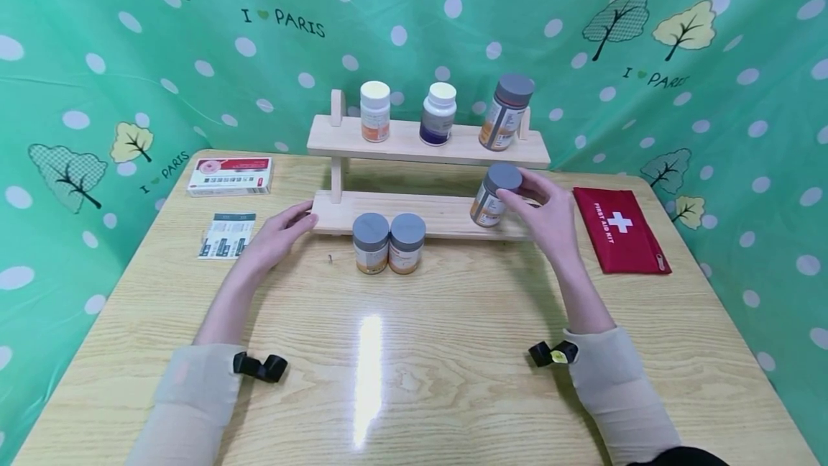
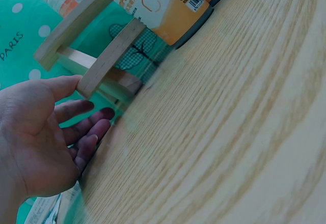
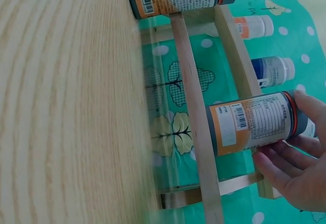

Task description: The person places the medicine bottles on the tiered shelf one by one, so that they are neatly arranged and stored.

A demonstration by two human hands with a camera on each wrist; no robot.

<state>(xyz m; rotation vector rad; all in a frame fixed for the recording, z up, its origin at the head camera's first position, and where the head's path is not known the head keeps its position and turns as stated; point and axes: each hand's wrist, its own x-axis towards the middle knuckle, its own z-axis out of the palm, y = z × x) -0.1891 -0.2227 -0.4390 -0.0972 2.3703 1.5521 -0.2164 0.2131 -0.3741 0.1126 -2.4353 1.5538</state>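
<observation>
My right hand (image 1: 543, 211) pinches the grey lid of a supplement bottle (image 1: 489, 200) at the right of the lower shelf. In the right wrist view this bottle (image 3: 252, 122) stands with its base at the lower board, thumb and fingers at its lid. At the other end, my left hand (image 1: 278, 236) touches the left end of the wooden two-tier rack (image 1: 420, 211). The left wrist view shows the thumb against the lower board's end (image 2: 94, 86), the other fingers loosely bent below it. Two similar grey-lidded bottles (image 1: 371, 243) stand side by side on the table before the rack.
The upper tier carries two white-capped bottles (image 1: 375, 112) and a taller grey-lidded bottle (image 1: 507, 112). Left of the rack lie a medicine box (image 1: 230, 177) and a flat printed packet (image 1: 228, 236). A red first aid pouch (image 1: 621, 230) lies at the right.
</observation>
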